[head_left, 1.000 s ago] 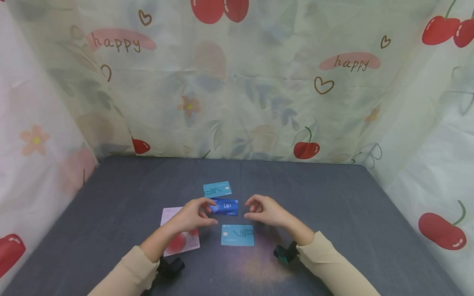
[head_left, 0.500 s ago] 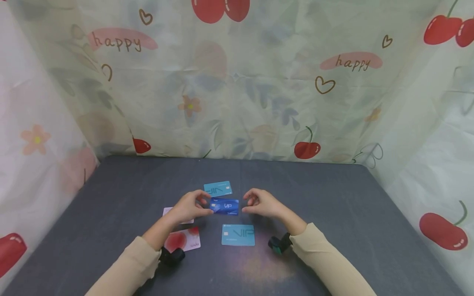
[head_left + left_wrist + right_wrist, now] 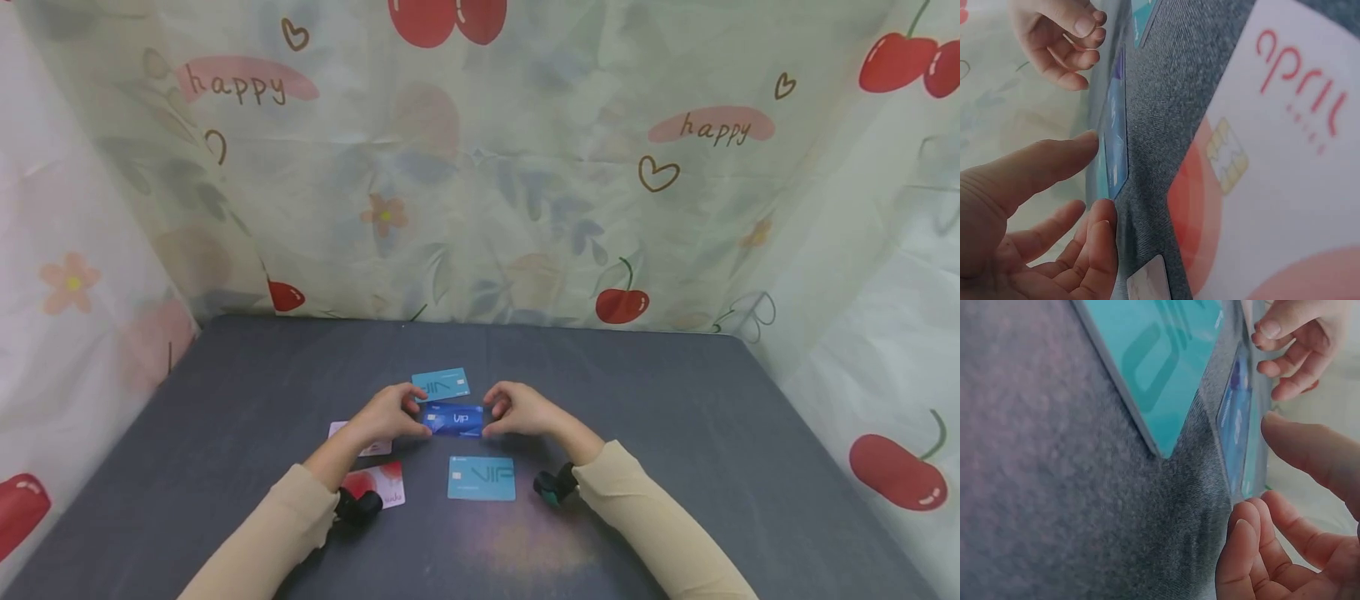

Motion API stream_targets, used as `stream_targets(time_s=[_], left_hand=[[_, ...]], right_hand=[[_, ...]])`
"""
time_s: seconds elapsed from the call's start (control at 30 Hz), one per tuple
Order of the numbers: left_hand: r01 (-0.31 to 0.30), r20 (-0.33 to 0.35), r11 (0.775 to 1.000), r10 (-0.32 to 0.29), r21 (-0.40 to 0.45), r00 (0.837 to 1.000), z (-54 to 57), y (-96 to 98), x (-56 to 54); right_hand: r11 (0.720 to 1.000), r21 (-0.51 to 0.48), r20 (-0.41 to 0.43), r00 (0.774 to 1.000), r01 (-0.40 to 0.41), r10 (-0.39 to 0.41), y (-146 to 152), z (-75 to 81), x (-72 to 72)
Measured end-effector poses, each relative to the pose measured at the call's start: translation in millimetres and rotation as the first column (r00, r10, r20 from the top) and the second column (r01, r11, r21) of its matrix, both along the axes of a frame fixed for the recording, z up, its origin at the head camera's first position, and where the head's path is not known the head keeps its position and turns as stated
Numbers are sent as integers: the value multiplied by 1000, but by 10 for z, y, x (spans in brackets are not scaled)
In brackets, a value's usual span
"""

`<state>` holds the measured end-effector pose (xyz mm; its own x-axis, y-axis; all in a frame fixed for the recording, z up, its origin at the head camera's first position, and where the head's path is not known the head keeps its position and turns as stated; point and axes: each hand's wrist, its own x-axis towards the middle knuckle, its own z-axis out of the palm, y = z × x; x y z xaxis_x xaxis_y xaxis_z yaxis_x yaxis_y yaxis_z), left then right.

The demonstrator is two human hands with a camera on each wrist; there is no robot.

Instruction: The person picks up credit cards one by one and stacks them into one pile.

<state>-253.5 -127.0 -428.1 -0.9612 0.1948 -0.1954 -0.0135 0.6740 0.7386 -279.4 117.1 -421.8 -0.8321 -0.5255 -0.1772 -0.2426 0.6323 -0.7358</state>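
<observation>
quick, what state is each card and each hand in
Blue card: flat, face up
Near teal card: flat, face up, reading upright
Far teal card: flat, face up, reading upside down
Near pink card: face up, partly hidden
Far pink card: flat, partly hidden
Left hand: loosely curved at the blue card's left end, touch unclear
Right hand: loosely curved at its right end, touch unclear

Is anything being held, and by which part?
Cannot be told: left hand and right hand flank the blue card at its short ends, but contact isn't clear.
</observation>
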Motion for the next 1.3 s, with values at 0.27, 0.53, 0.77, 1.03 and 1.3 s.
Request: stream_targets(time_s=[0.27,0.53,0.77,1.03,1.3], left_hand=[[30,-3,1000,-30,-10,1000,-37,15,-54],[36,2,998,-36,-45,999,-68,37,-78],[32,6,998,-32,-55,999,-65,42,-86],[23,16,998,-22,-63,1000,-91,48,-112],[17,22,997,-15,-70,1000,-95,58,-113]], right_hand=[[997,71,12,1000,19,-19,-84,-28,-98],[990,138,3,999,32,-33,-144,-59,-118],[985,168,4,999,34,-36,-176,-47,-111],[978,207,-20,999,37,-34,-217,-35,-103],[973,227,-28,999,44,-39,-231,-36,-86]])
